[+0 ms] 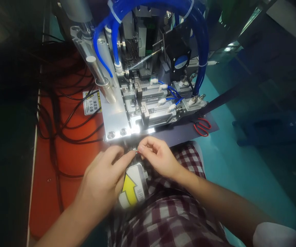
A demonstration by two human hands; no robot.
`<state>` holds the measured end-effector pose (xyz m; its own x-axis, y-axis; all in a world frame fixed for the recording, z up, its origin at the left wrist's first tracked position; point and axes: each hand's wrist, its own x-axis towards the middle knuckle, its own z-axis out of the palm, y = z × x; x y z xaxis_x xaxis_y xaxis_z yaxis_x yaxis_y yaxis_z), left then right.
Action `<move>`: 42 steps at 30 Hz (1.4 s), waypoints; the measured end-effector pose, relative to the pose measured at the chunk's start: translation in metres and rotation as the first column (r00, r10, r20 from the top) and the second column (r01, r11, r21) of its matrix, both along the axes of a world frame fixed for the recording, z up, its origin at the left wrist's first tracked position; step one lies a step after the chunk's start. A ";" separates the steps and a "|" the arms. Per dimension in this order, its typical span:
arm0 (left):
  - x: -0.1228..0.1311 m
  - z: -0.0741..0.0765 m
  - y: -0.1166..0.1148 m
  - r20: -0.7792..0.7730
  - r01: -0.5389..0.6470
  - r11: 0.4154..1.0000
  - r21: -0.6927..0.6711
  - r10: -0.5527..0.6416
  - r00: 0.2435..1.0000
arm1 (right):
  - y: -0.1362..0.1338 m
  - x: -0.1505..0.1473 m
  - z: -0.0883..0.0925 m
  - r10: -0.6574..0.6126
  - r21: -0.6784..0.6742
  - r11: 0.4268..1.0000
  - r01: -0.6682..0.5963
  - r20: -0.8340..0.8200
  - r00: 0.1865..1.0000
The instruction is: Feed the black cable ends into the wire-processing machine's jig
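Observation:
Just in front of the machine's metal base plate [117, 125], my two hands meet at the fingertips. My left hand [105, 171] is closed, its thumb and index finger pinched at a tiny silvery part [135, 149]. From the other side my right hand [160, 156] pinches the same spot, its other fingers curled. A speck of red shows by the right fingertips; the part is too small to name. Beneath the hands is a white panel [141, 181] with a yellow arrow [130, 190].
Ahead stand pneumatic cylinders [158, 115] with thick blue air hoses [201, 44] arching above. Black cables [52, 130] run over the orange surface [86, 147] at left. Red-handled pliers [201, 127] lie at right on a dark plate. My checkered-clothed lap [168, 219] is close below.

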<state>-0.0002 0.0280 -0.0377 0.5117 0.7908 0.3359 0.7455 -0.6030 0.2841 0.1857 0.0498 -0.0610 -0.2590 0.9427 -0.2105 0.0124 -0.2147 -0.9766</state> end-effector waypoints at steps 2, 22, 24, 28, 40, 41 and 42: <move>0.000 0.000 0.000 0.000 0.004 1.000 -0.006 -0.004 1.000 | 0.000 0.000 -0.001 -0.001 -0.009 1.000 0.001 -0.008 1.000; -0.003 -0.006 0.001 0.092 -0.011 0.999 -0.037 0.015 0.996 | -0.003 0.003 0.005 -0.011 -0.080 0.997 0.009 -0.016 1.000; -0.003 -0.006 0.001 0.096 -0.012 0.999 -0.037 0.016 0.995 | -0.005 0.002 0.007 -0.044 -0.118 0.992 0.045 0.006 0.999; -0.002 -0.004 0.001 0.074 -0.007 0.999 -0.041 0.010 0.997 | -0.007 0.000 0.010 -0.093 -0.198 0.976 0.086 -0.024 0.995; 0.001 -0.002 0.002 0.098 -0.003 0.999 -0.053 0.008 0.995 | -0.008 -0.003 0.002 -0.104 -0.061 0.992 0.106 0.044 0.994; 0.001 -0.002 0.002 0.092 -0.007 0.999 -0.048 0.012 0.996 | -0.008 -0.002 0.000 -0.102 -0.031 0.994 0.104 0.060 0.993; 0.000 -0.003 0.001 0.089 -0.012 0.999 -0.047 0.016 0.996 | -0.008 -0.002 -0.001 -0.098 -0.010 0.995 0.099 0.070 0.993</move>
